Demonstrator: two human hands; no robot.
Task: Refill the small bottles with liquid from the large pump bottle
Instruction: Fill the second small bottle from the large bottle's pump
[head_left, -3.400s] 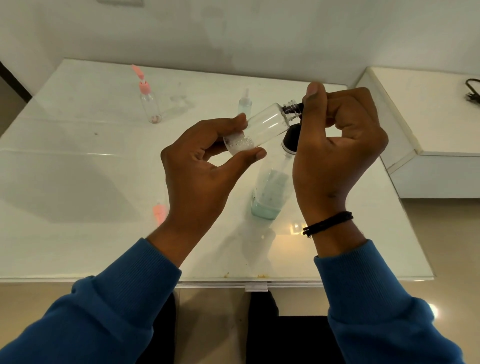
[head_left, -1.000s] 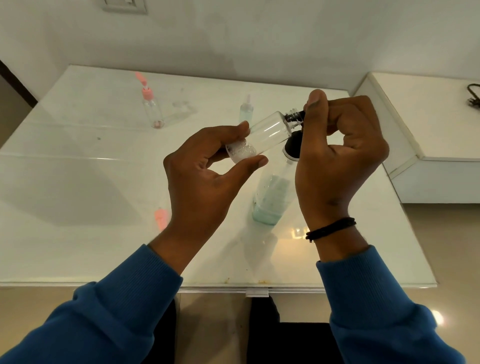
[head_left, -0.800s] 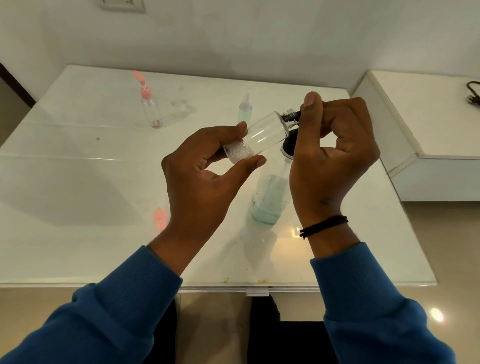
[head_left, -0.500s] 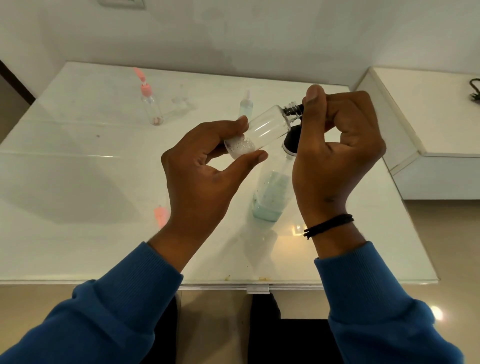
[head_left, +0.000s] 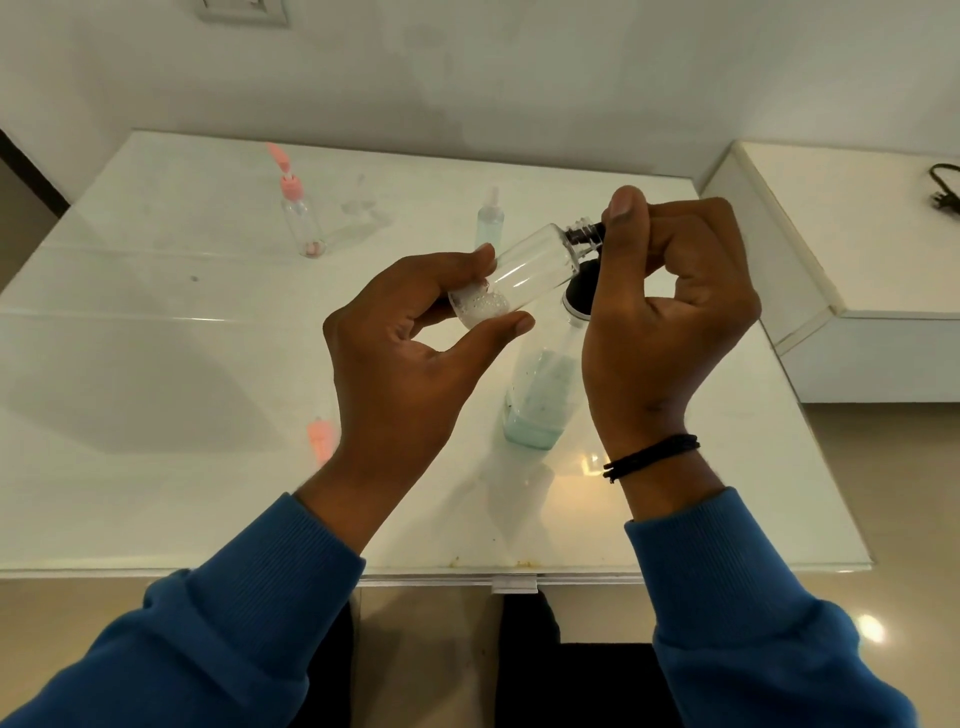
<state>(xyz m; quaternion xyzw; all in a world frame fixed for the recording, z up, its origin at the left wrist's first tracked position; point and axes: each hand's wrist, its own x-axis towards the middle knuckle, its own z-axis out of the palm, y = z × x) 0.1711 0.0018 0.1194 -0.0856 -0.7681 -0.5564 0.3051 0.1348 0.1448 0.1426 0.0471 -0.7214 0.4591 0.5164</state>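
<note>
The person holds 1 small clear bottle (head_left: 524, 273) up over the white table (head_left: 156, 364), and it lies tilted, its long axis running from the base at lower left up to the threaded neck at upper right. The left hand (head_left: 410, 358) pinches the base end between thumb and fingertips, where a little foamy white liquid has pooled. The right hand (head_left: 670, 306) is curled at the neck end, thumb up, gripping what looks like the black nozzle of the large pump bottle (head_left: 545, 395), which stands on the table directly beneath and just behind that hand, with pale green liquid low in its body. So the mouth of the small bottle points straight at the right hand, and the nozzle meets it there; I judge any further pumping depends on keeping that neck lined up with the spout. 2 other small bottles stand further back: a pink-capped one (head_left: 301, 218) and a pale blue one (head_left: 489, 221).
</note>
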